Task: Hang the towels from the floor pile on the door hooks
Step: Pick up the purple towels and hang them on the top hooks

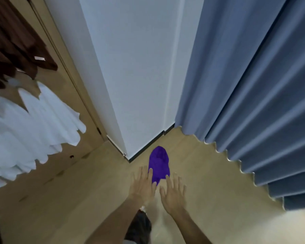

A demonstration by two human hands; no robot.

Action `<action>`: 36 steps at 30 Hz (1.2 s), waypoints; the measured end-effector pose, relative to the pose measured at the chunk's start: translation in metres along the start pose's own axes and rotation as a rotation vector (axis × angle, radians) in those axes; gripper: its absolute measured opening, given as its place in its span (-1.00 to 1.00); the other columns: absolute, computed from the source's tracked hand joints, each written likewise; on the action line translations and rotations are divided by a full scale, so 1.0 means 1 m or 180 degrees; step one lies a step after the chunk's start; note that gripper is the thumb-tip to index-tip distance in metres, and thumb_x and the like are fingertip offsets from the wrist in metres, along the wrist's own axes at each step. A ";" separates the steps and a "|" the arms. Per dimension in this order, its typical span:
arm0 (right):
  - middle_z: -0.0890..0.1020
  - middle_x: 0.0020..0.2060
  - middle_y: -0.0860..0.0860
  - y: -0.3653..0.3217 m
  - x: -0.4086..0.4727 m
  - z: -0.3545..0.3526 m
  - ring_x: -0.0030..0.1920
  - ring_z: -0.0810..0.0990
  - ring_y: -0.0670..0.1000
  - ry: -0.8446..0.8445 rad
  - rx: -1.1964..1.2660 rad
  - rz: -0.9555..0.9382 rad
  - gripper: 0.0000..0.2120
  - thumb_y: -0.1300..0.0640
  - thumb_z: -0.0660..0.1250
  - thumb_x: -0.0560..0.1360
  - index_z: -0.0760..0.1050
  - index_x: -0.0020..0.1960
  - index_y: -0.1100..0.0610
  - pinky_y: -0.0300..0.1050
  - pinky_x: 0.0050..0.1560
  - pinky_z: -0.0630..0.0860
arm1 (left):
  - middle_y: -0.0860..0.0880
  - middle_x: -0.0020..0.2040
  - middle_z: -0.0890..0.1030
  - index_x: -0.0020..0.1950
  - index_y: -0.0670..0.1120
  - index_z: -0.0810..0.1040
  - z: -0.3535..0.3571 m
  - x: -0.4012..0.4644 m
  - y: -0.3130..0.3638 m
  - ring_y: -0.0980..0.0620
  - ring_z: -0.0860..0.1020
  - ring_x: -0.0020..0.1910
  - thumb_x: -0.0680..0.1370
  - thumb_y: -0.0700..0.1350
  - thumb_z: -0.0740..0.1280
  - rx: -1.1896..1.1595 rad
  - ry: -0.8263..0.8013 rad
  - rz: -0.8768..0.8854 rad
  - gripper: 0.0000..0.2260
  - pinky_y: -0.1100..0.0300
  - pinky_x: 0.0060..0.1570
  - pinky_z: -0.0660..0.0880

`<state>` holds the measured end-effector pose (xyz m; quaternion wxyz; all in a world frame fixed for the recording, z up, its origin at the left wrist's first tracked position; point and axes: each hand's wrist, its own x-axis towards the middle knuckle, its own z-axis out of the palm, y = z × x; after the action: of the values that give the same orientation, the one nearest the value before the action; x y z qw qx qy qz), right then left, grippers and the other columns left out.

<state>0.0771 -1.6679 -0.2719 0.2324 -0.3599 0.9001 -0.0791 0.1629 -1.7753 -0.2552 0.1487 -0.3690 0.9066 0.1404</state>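
A purple towel (159, 164) lies crumpled on the wooden floor close to the white wall corner. My left hand (144, 185) and my right hand (173, 192) reach down side by side just short of it, palms down and fingers spread, holding nothing. The fingertips of both overlap the towel's near edge in the view; I cannot tell whether they touch it. On the wooden door (60, 81) at the left hang white towels (33, 124) and, above them, brown towels (12, 43). The hooks themselves are hidden by the cloth.
A blue-grey curtain (253, 103) hangs along the right side, its hem reaching the floor. A white wall corner (130, 85) stands straight ahead with a dark skirting strip. My foot or leg (139, 226) shows at the bottom between my forearms.
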 end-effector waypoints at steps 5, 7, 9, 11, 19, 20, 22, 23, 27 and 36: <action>-0.03 0.55 0.09 0.018 0.037 0.005 0.54 -0.06 0.11 -0.0008 -0.0223 0.0110 -0.48 -0.13 -0.04 0.61 0.05 0.53 0.00 0.13 0.48 -0.06 | -0.12 0.56 -0.01 0.55 -0.09 -0.03 0.012 0.036 0.013 -0.11 -0.04 0.54 0.63 0.07 -0.03 0.0171 -0.0151 0.0153 -0.48 -0.17 0.47 -0.02; -0.03 0.55 0.08 0.022 0.055 0.004 0.54 -0.06 0.11 -0.0093 -0.0295 0.0148 -0.48 -0.14 -0.07 0.62 0.04 0.53 -0.01 0.14 0.49 -0.07 | -0.11 0.56 0.00 0.55 -0.08 -0.03 0.017 0.054 0.012 -0.10 -0.03 0.54 0.63 0.08 -0.03 0.0162 -0.0213 0.0194 -0.47 -0.18 0.46 -0.01; -0.04 0.55 0.06 0.025 0.072 0.004 0.55 -0.08 0.12 -0.0226 -0.0301 0.0224 -0.48 -0.14 -0.09 0.62 0.02 0.53 -0.01 0.15 0.49 -0.09 | -0.11 0.57 -0.01 0.55 -0.08 -0.04 0.019 0.070 0.012 -0.12 -0.04 0.54 0.63 0.09 -0.03 0.0201 -0.0326 0.0226 -0.47 -0.19 0.46 0.00; -0.06 0.55 0.06 0.025 0.088 0.002 0.55 -0.12 0.13 -0.0357 -0.0281 0.0255 -0.48 -0.14 -0.09 0.62 0.00 0.54 0.00 0.16 0.50 -0.11 | -0.12 0.57 -0.03 0.55 -0.08 -0.05 0.024 0.086 0.011 -0.13 -0.04 0.54 0.63 0.10 -0.04 0.0158 -0.0430 0.0170 -0.47 -0.19 0.45 0.01; -0.07 0.55 0.05 0.015 0.130 0.001 0.55 -0.11 0.10 -0.0592 -0.0047 0.0466 -0.48 -0.11 -0.02 0.62 0.02 0.53 -0.01 0.14 0.50 -0.09 | -0.12 0.57 -0.05 0.55 -0.08 -0.04 0.028 0.127 0.004 -0.11 -0.06 0.55 0.63 0.07 -0.03 0.0144 -0.0822 0.0139 -0.47 -0.17 0.44 -0.04; -0.06 0.55 0.05 0.017 0.134 -0.001 0.55 -0.09 0.11 -0.0558 -0.0060 0.0466 -0.48 -0.11 -0.01 0.61 0.03 0.53 -0.01 0.14 0.50 -0.08 | -0.12 0.57 -0.04 0.55 -0.08 -0.04 0.025 0.133 0.005 -0.11 -0.06 0.55 0.63 0.07 -0.02 0.0105 -0.0798 0.0114 -0.47 -0.17 0.44 -0.03; -0.05 0.55 0.07 0.021 0.146 -0.006 0.55 -0.08 0.12 -0.0545 -0.0132 0.0444 -0.48 -0.12 -0.02 0.61 0.04 0.53 0.00 0.15 0.50 -0.07 | -0.12 0.57 -0.04 0.55 -0.08 -0.04 0.020 0.146 0.008 -0.11 -0.06 0.55 0.63 0.08 -0.03 0.0047 -0.0795 0.0096 -0.47 -0.18 0.44 -0.02; -0.06 0.55 0.07 0.024 0.152 -0.009 0.55 -0.08 0.13 -0.0579 -0.0173 0.0433 -0.47 -0.13 -0.02 0.60 0.04 0.53 0.00 0.15 0.50 -0.07 | -0.12 0.57 -0.04 0.55 -0.08 -0.05 0.018 0.151 0.010 -0.11 -0.06 0.55 0.63 0.08 -0.04 0.0067 -0.0798 0.0094 -0.47 -0.17 0.44 -0.02; -0.06 0.55 0.08 0.036 0.178 -0.023 0.55 -0.10 0.15 -0.0697 -0.0297 0.0231 -0.45 -0.16 -0.03 0.60 0.01 0.53 0.00 0.16 0.50 -0.08 | -0.10 0.58 -0.10 0.55 -0.01 -0.16 0.010 0.169 0.022 -0.11 -0.10 0.55 0.62 0.15 -0.09 -0.0005 -0.0728 -0.0077 -0.44 -0.18 0.45 -0.05; -0.13 0.55 0.08 0.073 0.226 -0.036 0.54 -0.18 0.12 -0.1030 -0.0420 -0.0280 -0.45 -0.10 -0.04 0.62 -0.08 0.55 0.01 0.15 0.51 -0.15 | -0.07 0.58 -0.12 0.55 0.05 -0.17 0.013 0.193 0.055 -0.11 -0.16 0.55 0.61 0.20 -0.11 -0.0642 -0.0802 -0.0796 -0.45 -0.29 0.43 -0.13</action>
<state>-0.1276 -1.7708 -0.3448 0.3465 -0.4214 0.8376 0.0289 -0.0057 -1.8536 -0.3314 0.2395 -0.4713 0.8093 0.2560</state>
